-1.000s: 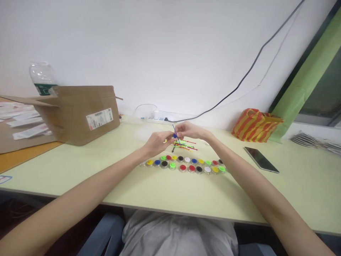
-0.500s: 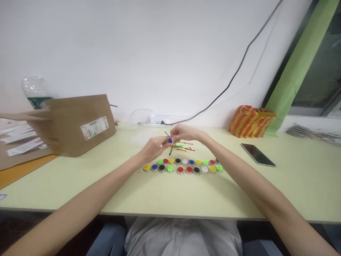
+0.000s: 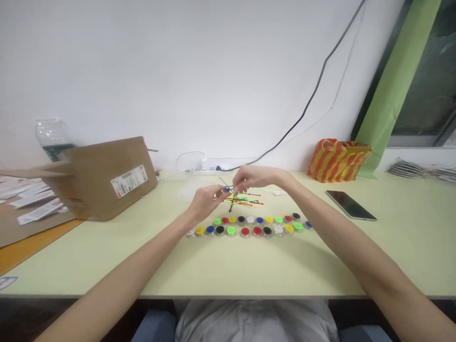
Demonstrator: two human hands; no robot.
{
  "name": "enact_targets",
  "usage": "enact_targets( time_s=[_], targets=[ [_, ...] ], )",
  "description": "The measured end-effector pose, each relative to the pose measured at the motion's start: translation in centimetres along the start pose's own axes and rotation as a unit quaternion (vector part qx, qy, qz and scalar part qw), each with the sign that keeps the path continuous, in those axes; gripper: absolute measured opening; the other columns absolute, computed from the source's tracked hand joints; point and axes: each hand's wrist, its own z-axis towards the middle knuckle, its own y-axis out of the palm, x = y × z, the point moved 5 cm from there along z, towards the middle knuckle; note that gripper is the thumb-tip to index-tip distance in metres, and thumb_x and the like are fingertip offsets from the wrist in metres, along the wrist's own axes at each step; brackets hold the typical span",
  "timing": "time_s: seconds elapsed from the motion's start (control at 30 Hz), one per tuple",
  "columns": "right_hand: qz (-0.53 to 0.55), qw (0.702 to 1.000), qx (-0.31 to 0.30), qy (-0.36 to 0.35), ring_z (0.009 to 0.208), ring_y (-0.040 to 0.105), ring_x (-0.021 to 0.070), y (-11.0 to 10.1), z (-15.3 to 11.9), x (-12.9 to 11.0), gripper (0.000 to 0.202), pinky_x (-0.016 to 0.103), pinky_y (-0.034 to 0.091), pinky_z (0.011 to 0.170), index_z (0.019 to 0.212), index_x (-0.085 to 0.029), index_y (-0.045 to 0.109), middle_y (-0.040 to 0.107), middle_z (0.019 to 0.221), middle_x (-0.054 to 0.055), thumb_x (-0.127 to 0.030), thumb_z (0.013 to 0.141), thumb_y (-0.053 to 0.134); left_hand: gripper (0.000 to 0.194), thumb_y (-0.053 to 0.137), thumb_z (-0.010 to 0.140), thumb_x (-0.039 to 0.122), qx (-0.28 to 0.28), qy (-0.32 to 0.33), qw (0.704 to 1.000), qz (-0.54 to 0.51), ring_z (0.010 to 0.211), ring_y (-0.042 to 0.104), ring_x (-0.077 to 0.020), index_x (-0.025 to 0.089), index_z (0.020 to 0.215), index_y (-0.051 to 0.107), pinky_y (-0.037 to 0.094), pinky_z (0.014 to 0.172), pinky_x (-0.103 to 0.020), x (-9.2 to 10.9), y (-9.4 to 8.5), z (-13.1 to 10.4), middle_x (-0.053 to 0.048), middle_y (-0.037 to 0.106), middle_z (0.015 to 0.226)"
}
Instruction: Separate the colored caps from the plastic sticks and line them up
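Observation:
My left hand point(image 3: 208, 199) is closed, thumb and fingertips pinching a small blue plastic piece point(image 3: 227, 189). A thin blue stick point(image 3: 224, 182) slants past this piece. Close on its right, my right hand point(image 3: 252, 177) has its fingertips pressed together beside the stick; what they hold is too small to make out. Below the hands lies a loose pile of thin coloured sticks point(image 3: 245, 201), red, green, yellow and black, some with arrow-like ends. Nearer to me stand two rows of small clear pots with coloured caps point(image 3: 257, 231), partly covered by my right forearm.
An open cardboard box point(image 3: 110, 183) with papers beside it and a plastic bottle point(image 3: 53, 137) behind stand on the left. To the right are a phone point(image 3: 351, 205) and a striped bag point(image 3: 338, 160). A power strip point(image 3: 210, 170) lies along the wall, with a black cable.
The view has shifted slightly. My hands stay close together over the sticks; my right fingertips have moved a little away from the blue piece, and the blue stick has shifted slightly.

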Motion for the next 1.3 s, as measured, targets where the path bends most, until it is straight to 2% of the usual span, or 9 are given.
enact_targets(
  time_s=[0.1,0.2,0.4,0.73,0.8,0.9,1.03,1.17,1.3],
  targets=[
    [-0.028,0.998,0.037,0.053,0.065,0.059,0.0132,-0.8,-0.3,1.1,0.019,0.025,0.042,0.062,0.082,-0.015,0.072,0.069,0.073,0.003,-0.025,0.093,0.059,0.033,0.058,0.098,0.048,0.012,-0.001,1.000,0.005,0.063,0.058,-0.0132,0.018,0.092,0.071,0.042,0.065,-0.025,-0.1,-0.2,0.0,-0.001,0.071,0.074],
    [-0.028,0.995,0.079,0.054,0.067,0.060,0.0131,-0.8,-0.1,1.5,0.018,0.025,0.043,0.062,0.092,-0.015,0.069,0.069,0.079,0.004,-0.031,0.093,0.062,0.033,0.058,0.099,0.048,0.014,-0.002,1.000,0.001,0.064,0.058,-0.0132,0.018,0.095,0.071,0.042,0.065,-0.025,0.0,-0.2,0.0,0.000,0.071,0.075],
    [0.038,0.999,0.006,0.030,0.067,0.062,0.0132,1.1,0.7,1.0,0.024,0.025,0.046,0.062,0.088,-0.015,0.064,0.068,0.075,0.003,-0.038,0.095,0.061,0.034,0.056,0.100,0.049,0.002,-0.001,1.000,0.005,0.064,0.057,-0.0127,0.018,0.094,0.072,0.040,0.065,-0.025,0.3,-0.1,0.0,0.001,0.069,0.074],
    [-0.027,0.999,0.022,0.029,0.065,0.058,0.0122,1.4,1.4,0.5,0.016,0.023,0.039,0.057,0.084,-0.014,0.066,0.068,0.075,0.003,-0.029,0.090,0.064,0.037,0.054,0.100,0.052,-0.049,-0.006,0.998,0.030,0.063,0.060,-0.0145,0.020,0.089,0.069,0.040,0.065,-0.026,0.2,0.1,-0.1,0.001,0.070,0.072],
    [-0.054,0.998,0.026,0.028,0.064,0.056,0.0118,1.3,1.4,0.3,0.014,0.023,0.037,0.057,0.082,-0.014,0.066,0.067,0.074,0.003,-0.027,0.089,0.064,0.038,0.054,0.099,0.054,-0.057,-0.009,0.998,0.037,0.064,0.062,-0.0156,0.020,0.096,0.070,0.040,0.065,-0.026,0.2,0.3,-0.2,0.001,0.071,0.073],
    [-0.089,0.994,0.041,0.044,0.064,0.054,0.0115,0.7,0.6,0.4,0.010,0.023,0.035,0.057,0.082,-0.015,0.065,0.066,0.075,0.002,-0.023,0.088,0.062,0.045,0.053,0.099,0.055,-0.069,-0.007,0.996,0.054,0.066,0.065,-0.0176,0.021,0.124,0.067,0.041,0.066,-0.027,0.3,0.6,-0.2,0.001,0.072,0.074],
    [-0.156,0.978,0.042,0.129,0.064,0.053,0.0119,-0.7,-2.5,2.7,0.009,0.023,0.034,0.057,0.081,-0.016,0.064,0.066,0.076,0.002,-0.023,0.087,0.062,0.054,0.049,0.102,0.047,-0.102,-0.014,0.991,0.086,0.068,0.067,-0.0191,0.020,0.149,0.051,0.042,0.067,-0.028,0.4,1.1,-0.3,0.000,0.074,0.076],
    [-0.195,0.952,-0.001,0.237,0.070,0.057,0.0133,-1.8,-6.5,6.9,0.007,0.023,0.036,0.059,0.084,-0.015,0.068,0.071,0.086,0.005,-0.022,0.083,0.067,0.053,0.044,0.103,0.042,-0.119,-0.027,0.988,0.092,0.070,0.066,-0.0196,0.021,0.152,0.048,0.042,0.069,-0.028,0.2,1.1,-0.3,0.000,0.073,0.076],
    [-0.243,0.926,-0.069,0.282,0.071,0.059,0.0153,-1.3,-8.7,11.0,0.014,0.025,0.038,0.059,0.090,-0.014,0.074,0.073,0.091,0.008,-0.021,0.078,0.072,0.053,0.039,0.103,0.040,-0.123,-0.030,0.988,0.084,0.066,0.063,-0.0190,0.023,0.153,0.046,0.042,0.069,-0.027,0.3,1.0,-0.2,0.001,0.070,0.069]
  ],
)
